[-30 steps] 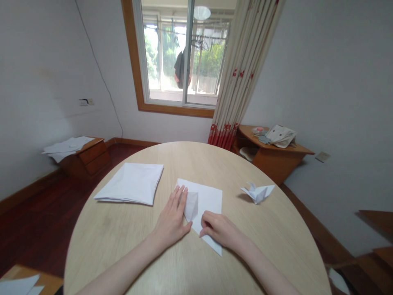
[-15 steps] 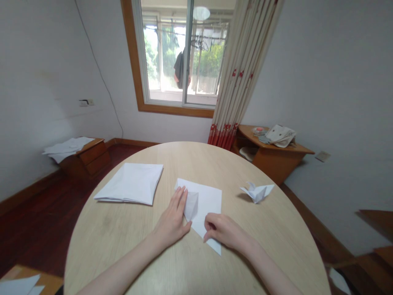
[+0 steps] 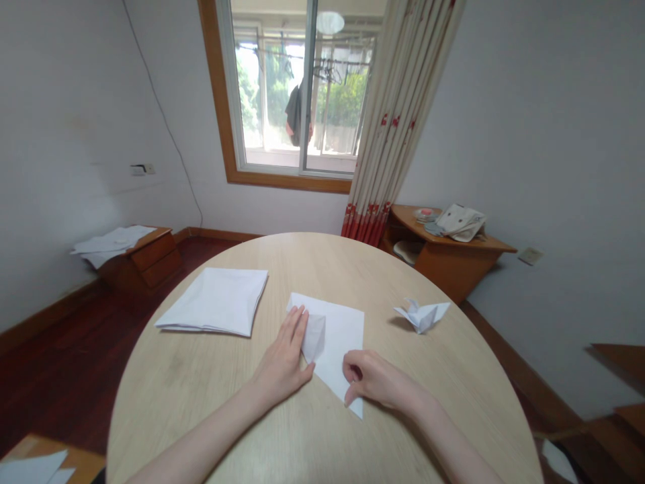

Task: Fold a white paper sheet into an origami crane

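While the left hand point(image 3: 283, 361) lies over the left side of the white paper sheet point(image 3: 345, 329), the right hand point(image 3: 370, 376) is placed at its lower right. Left hand: open and flat, 4 fingers extended close together, thumb spread out near the slanting near edge; it rests on the paper, gripping nothing. Right hand: fingers curled inward, thumb pointing down toward the same edge, a gap visible between thumb and fingers; cannot tell whether any paper is pinched.

Sheet position: near the middle of the round table point(image 3: 216, 417), lying flat, its near right corner tapering to a point toward the person. A greyer folded flap point(image 3: 315, 336) shows on the sheet, just beside the left fingers.

Also on the table: 1 flat folded paper piece point(image 3: 216, 299) to the left, layers visible along its near edge, apart from the sheet; 1 folded paper bird point(image 3: 422, 317) to the right, apart from the right hand, casting a shadow.

Surroundings: window point(image 3: 305, 87) ahead, patterned curtain point(image 3: 398, 114) at its right, wooden corner shelf point(image 3: 453, 265) bearing a pale bag point(image 3: 461, 222).
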Action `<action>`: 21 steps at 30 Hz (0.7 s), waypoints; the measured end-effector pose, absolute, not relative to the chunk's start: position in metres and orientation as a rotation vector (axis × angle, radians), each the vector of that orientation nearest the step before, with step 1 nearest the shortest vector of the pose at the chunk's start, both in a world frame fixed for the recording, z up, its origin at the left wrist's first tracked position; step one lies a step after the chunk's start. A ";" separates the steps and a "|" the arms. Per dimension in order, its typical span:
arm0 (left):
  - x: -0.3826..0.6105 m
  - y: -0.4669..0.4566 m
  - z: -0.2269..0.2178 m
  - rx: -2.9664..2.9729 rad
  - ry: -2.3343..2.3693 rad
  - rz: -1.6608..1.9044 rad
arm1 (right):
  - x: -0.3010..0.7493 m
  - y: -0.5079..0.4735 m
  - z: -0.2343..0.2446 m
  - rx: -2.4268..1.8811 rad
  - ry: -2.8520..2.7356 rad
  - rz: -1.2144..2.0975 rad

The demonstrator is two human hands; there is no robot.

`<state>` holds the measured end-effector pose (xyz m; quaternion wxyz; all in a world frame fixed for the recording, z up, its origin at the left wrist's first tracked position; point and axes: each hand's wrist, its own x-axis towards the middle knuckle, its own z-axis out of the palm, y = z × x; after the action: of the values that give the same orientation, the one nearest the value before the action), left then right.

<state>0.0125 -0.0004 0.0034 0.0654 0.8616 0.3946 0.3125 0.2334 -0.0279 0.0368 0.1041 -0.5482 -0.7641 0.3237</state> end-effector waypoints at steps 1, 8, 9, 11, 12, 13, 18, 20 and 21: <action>0.013 0.000 0.003 2.598 1.192 0.944 | 0.234 -0.028 0.036 -1.628 -2.257 0.957; 0.012 0.000 0.002 2.586 1.197 0.962 | 0.237 -0.030 0.041 -1.644 -2.289 0.968; 0.012 0.000 0.002 2.585 1.198 0.964 | 0.237 -0.030 0.042 -1.640 -2.290 0.976; 0.012 0.000 0.002 2.590 1.199 0.959 | 0.237 -0.031 0.043 -1.631 -2.286 0.994; 0.012 0.000 0.002 2.596 1.199 0.955 | 0.237 -0.031 0.043 -1.633 -2.282 1.003; 0.012 0.000 0.002 2.603 1.198 0.952 | 0.237 -0.032 0.044 -1.636 -2.279 1.012; 0.012 0.000 0.003 2.606 1.193 0.982 | 0.237 -0.034 0.046 -1.649 -2.280 1.028; 0.012 0.000 0.003 2.606 1.191 0.984 | 0.237 -0.034 0.046 -1.653 -2.278 1.034; 0.012 0.000 0.003 2.609 1.189 0.978 | 0.237 -0.034 0.046 -1.656 -2.273 1.040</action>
<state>0.0124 0.0000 0.0033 0.0560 0.8599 0.3920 0.3222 0.2372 -0.0340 0.0462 0.0713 -0.5508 -0.7562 0.3460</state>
